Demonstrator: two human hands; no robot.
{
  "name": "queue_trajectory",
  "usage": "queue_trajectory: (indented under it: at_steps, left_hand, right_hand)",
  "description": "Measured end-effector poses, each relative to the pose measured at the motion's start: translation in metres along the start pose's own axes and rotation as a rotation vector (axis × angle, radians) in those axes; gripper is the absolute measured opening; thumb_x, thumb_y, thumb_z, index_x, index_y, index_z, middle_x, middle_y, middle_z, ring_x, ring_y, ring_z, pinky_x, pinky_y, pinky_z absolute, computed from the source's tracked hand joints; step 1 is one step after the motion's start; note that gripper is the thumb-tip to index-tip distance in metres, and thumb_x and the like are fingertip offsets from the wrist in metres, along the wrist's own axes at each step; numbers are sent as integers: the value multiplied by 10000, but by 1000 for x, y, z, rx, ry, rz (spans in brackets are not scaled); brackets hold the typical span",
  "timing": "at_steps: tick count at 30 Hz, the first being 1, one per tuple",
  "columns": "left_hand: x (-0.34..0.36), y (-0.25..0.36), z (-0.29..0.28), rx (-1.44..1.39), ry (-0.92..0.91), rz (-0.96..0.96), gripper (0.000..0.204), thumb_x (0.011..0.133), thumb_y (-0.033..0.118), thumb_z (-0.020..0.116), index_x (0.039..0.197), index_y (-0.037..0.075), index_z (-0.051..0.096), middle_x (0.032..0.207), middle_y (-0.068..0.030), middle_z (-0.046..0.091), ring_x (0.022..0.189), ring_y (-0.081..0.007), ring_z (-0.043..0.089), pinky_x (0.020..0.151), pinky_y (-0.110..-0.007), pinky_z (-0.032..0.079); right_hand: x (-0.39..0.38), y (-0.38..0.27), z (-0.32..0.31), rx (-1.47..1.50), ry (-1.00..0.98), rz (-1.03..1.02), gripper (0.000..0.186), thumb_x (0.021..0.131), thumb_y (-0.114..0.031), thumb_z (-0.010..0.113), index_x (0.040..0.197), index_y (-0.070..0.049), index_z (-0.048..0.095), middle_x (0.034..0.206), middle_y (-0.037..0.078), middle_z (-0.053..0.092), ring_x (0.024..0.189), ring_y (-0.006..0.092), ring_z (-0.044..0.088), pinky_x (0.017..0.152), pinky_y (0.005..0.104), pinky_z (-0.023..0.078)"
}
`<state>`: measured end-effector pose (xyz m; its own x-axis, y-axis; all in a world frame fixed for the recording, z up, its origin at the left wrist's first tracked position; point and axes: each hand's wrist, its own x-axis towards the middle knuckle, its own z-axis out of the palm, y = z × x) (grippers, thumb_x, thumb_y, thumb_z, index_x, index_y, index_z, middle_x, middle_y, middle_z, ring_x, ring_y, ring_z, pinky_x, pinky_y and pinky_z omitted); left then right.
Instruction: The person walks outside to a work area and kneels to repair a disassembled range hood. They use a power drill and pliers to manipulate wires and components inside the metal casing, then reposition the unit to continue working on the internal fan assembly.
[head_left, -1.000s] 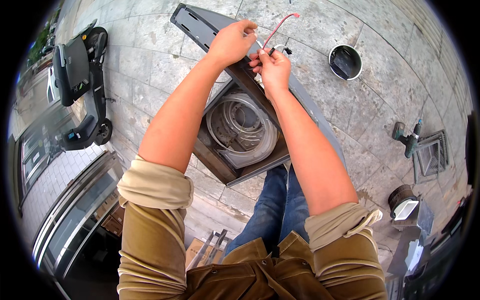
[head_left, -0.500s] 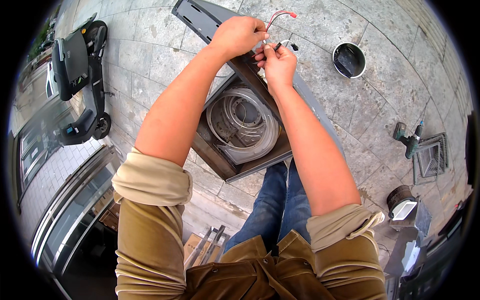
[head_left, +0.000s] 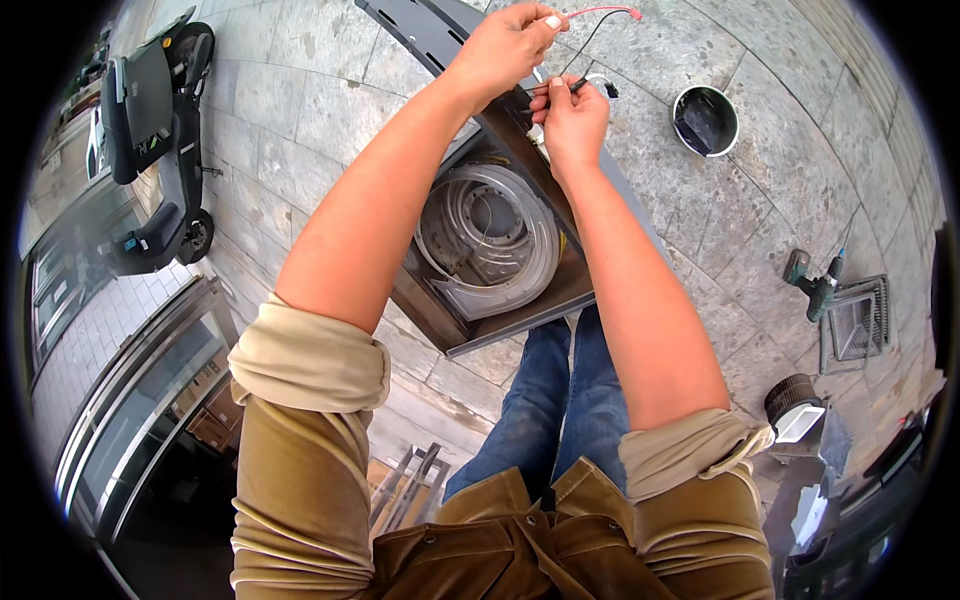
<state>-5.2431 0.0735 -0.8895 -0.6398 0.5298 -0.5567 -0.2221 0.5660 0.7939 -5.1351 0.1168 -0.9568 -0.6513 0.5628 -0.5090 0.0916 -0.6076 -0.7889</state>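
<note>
My left hand (head_left: 508, 50) is closed in a pinch on the red wire (head_left: 592, 11) of a thin red-and-black pair. That pair ends in a small red plug (head_left: 635, 14). Lower and to the right, my right hand (head_left: 575, 122) pinches the black wire (head_left: 590, 45), with a short dark piece at its fingertips. A white wire with a black connector (head_left: 611, 89) sticks out just past the right hand. Both hands are over the far part of a grey metal appliance casing (head_left: 520, 328), whose open side shows a round fan housing (head_left: 540, 265).
On the paving at the right lie a round bowl (head_left: 706, 120) with dark stuff inside, a cordless drill (head_left: 822, 288), a mesh filter (head_left: 858, 325) and a fan wheel (head_left: 792, 392). A scooter (head_left: 165, 150) stands at the left, near a glass door (head_left: 150, 430).
My left hand has moved up and away from the right hand, spreading the red wire from the black one. The red plug has shifted right. My right hand moved slightly right.
</note>
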Motion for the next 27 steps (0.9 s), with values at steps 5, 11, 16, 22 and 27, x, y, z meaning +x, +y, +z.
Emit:
queue_trajectory:
  at_steps: [5,11,16,22,27]
  left_hand:
    - [-8,-15,-9,108,48,305,330,879,230,611,1132,25,553,833,-35,557,751,-138,556,689,-292,473]
    - [-37,-19,-14,803,141,96,556,718,55,647,1260,107,535,820,5,580,804,-174,562,767,-305,466]
    - [-44,-44,-12,892,369,742,601,714,66,632,1300,130,513,772,-29,594,856,-206,577,778,-341,470]
    - [-55,-13,-4,801,79,99,668,716,90,646,1349,139,439,1147,-86,616,1147,-244,508,989,-344,401]
    - [-55,-47,-3,881,269,576,566,749,107,679,1288,112,509,1215,-109,589,1130,-269,544,976,-349,424]
  right_hand:
    - [1,2,-3,16,-13,-7,111,924,-59,498,862,24,539,705,82,610,523,90,542,461,231,451]
    - [1,3,-5,21,3,-6,117,927,-64,494,862,21,540,692,71,602,518,88,535,461,225,443]
    - [-3,2,0,74,-4,-23,96,922,-65,510,903,26,532,699,68,600,540,90,544,464,223,443]
    - [-2,4,-7,85,-14,-58,84,912,-71,543,923,12,547,702,56,595,560,88,549,463,219,438]
    - [-4,5,-2,108,-55,-56,80,912,-75,546,887,-7,579,707,47,597,563,84,546,462,216,430]
